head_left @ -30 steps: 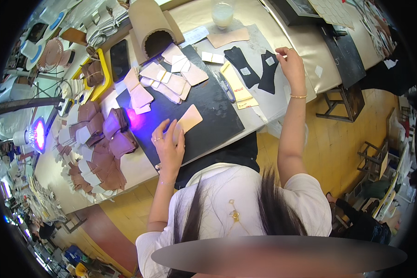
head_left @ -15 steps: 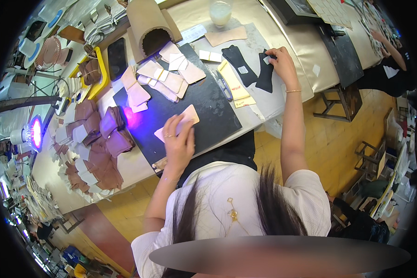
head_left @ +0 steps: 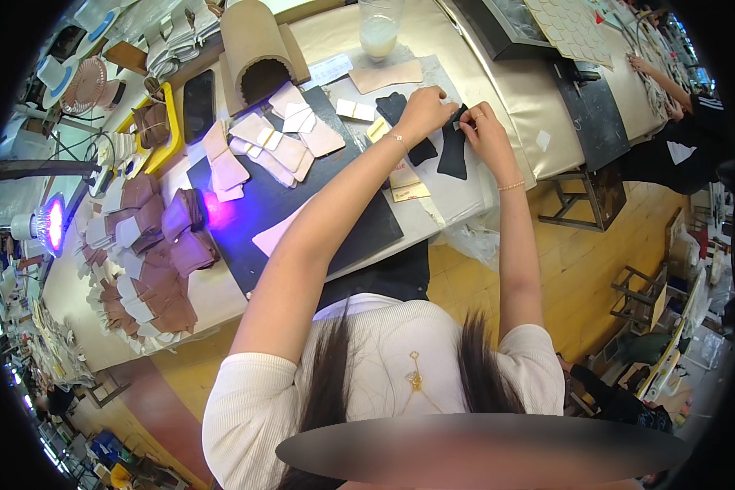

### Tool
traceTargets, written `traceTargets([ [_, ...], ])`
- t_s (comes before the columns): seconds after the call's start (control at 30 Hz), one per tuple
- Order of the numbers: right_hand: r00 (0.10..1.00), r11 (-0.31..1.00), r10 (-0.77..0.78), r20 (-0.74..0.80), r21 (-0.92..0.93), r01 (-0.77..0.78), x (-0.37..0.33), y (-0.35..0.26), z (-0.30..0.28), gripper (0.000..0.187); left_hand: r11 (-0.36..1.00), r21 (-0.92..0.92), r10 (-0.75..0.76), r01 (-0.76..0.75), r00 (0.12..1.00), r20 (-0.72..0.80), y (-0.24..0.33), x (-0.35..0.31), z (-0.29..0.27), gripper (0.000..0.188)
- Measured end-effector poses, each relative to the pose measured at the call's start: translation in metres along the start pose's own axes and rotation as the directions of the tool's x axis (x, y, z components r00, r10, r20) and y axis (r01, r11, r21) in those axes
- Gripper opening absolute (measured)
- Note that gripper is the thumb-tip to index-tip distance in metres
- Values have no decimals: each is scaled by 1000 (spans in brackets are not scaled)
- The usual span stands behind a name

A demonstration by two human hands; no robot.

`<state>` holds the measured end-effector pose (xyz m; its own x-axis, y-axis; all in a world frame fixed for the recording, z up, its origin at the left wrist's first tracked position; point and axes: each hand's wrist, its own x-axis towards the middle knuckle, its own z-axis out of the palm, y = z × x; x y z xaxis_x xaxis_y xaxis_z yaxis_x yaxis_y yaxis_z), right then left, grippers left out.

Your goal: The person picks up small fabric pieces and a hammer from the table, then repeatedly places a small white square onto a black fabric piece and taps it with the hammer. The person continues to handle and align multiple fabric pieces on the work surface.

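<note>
Two black leather-like pieces lie on the grey sheet at the right of the table. My right hand point(head_left: 488, 137) pinches the label end of the right black piece point(head_left: 452, 157). Stretched across to the same end is my left hand point(head_left: 423, 114), its fingers curled close together near that edge; what they hold, if anything, I cannot make out. The other black piece point(head_left: 423, 152) lies partly behind my left wrist. On the black cutting mat point(head_left: 358, 227), a pale pink leather piece point(head_left: 271, 237) shows in part beside my left forearm.
Banded pink leather pieces point(head_left: 284, 149) lie on the mat's far side. Brown leather bundles point(head_left: 165, 273) pile up at left, near a glowing purple lamp point(head_left: 55, 224). A phone point(head_left: 199, 106), a hollow brown form point(head_left: 257, 41) and a glass of whitish liquid point(head_left: 378, 37) stand beyond.
My left hand has left the pink piece on the mat and reached right to the black piece. My right hand has stayed by the black piece's label end.
</note>
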<state>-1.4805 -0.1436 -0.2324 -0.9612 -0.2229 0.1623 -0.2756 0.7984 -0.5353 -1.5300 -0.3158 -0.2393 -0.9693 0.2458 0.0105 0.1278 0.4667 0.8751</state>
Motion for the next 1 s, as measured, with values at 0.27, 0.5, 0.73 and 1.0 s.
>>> traceTargets([
  [0.27,988,987,-153,-5,-56,153,-7,2,-11,15,965,-217,-71,145,946,316,0,18,14,24],
  [0.5,983,978,-179,-49,-116,173,-32,-24,-39,13,914,-280,-248,295,950,191,-12,20,13,17],
  [0.73,900,919,281,-333,362,-153,-98,-39,-63,5,966,256,69,-41,992,-102,9,-10,16,38],
  [1.0,879,640,412,-240,763,-91,-101,-78,-24,16,880,266,388,-394,918,78,10,-168,-129,24],
])
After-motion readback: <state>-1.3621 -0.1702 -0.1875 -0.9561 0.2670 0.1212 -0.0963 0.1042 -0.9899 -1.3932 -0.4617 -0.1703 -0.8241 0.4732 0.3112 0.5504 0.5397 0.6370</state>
